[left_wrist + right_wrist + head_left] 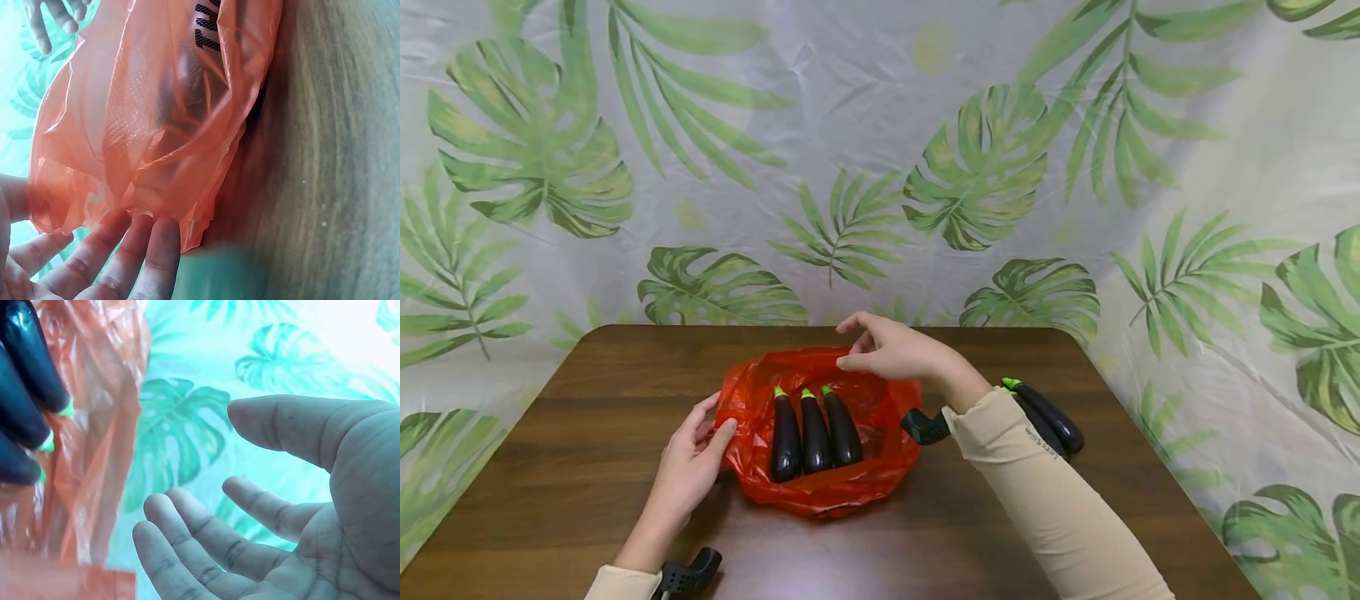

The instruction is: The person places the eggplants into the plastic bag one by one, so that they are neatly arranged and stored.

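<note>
A red plastic bag (820, 498) lies with its mouth spread wide on the brown table. Three dark eggplants (815, 435) with green stem ends lie side by side inside it. At the bag's left edge my left hand (685, 458) pinches the rim, thumb over the edge and fingers against the outer side. My right hand (898, 348) hovers over the far right rim, fingers loosely bent and apart from the thumb. In the right wrist view nothing lies between the right hand's fingers, and the bag's edge is beside them.
More eggplants (1048, 415) lie on the table (587, 417) to the right, partly hidden behind my right sleeve (1037, 475). A leaf-patterned curtain (850, 125) hangs behind the table's far edge. Each wrist wears a black camera mount (925, 427).
</note>
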`<action>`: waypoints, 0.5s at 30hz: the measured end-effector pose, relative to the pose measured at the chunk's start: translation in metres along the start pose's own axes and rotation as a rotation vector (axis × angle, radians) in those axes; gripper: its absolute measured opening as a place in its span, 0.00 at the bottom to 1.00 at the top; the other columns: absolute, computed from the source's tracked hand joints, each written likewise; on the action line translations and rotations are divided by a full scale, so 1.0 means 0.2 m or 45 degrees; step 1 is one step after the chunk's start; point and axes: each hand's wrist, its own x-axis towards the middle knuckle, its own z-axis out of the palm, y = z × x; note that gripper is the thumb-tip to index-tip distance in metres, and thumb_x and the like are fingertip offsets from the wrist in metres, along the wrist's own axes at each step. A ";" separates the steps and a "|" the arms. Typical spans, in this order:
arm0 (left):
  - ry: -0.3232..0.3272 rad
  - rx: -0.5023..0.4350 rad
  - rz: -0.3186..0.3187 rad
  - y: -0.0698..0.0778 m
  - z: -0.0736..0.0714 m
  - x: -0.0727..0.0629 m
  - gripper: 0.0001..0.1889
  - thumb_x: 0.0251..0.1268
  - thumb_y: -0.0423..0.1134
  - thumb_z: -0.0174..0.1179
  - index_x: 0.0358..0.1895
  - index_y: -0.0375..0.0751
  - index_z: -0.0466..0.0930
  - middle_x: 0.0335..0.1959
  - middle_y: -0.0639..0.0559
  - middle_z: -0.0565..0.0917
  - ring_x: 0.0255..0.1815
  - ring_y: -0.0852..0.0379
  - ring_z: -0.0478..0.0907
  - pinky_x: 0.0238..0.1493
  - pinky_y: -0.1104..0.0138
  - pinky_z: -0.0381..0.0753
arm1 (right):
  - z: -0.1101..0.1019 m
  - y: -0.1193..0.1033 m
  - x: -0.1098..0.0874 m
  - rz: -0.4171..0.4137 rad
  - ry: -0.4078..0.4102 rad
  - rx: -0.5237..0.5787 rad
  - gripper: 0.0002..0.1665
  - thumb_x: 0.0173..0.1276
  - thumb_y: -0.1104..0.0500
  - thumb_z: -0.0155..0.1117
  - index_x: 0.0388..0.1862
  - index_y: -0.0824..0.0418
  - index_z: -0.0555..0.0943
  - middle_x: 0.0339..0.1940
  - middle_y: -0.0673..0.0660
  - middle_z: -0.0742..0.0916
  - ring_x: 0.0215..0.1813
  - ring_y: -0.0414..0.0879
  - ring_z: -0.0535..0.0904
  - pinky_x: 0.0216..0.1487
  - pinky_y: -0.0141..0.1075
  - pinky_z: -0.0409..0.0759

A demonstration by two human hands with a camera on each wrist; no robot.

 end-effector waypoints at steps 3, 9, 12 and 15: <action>0.000 0.000 0.014 0.00 0.00 0.00 0.30 0.85 0.43 0.57 0.83 0.45 0.63 0.62 0.28 0.84 0.44 0.62 0.88 0.44 0.71 0.90 | -0.05 0.03 -0.05 -0.019 0.020 0.002 0.30 0.81 0.49 0.66 0.76 0.54 0.70 0.55 0.57 0.85 0.56 0.52 0.84 0.58 0.44 0.83; -0.005 0.022 0.009 0.00 0.00 0.01 0.30 0.85 0.44 0.57 0.83 0.45 0.63 0.63 0.29 0.84 0.49 0.54 0.89 0.45 0.72 0.90 | -0.14 0.14 -0.16 -0.025 0.068 0.006 0.32 0.81 0.48 0.64 0.78 0.55 0.69 0.59 0.60 0.84 0.61 0.56 0.84 0.62 0.52 0.84; -0.001 0.021 0.000 0.00 0.00 0.00 0.29 0.85 0.43 0.57 0.83 0.47 0.63 0.64 0.29 0.83 0.51 0.50 0.89 0.46 0.70 0.90 | -0.17 0.20 -0.22 -0.010 0.099 0.000 0.32 0.81 0.48 0.64 0.78 0.54 0.68 0.60 0.61 0.84 0.61 0.57 0.83 0.61 0.52 0.83; -0.009 0.017 -0.002 0.00 0.00 0.00 0.30 0.85 0.44 0.57 0.83 0.46 0.62 0.64 0.28 0.83 0.51 0.50 0.90 0.46 0.69 0.91 | -0.20 0.27 -0.27 0.019 0.128 -0.008 0.33 0.82 0.46 0.64 0.78 0.54 0.68 0.61 0.61 0.84 0.60 0.55 0.83 0.58 0.48 0.83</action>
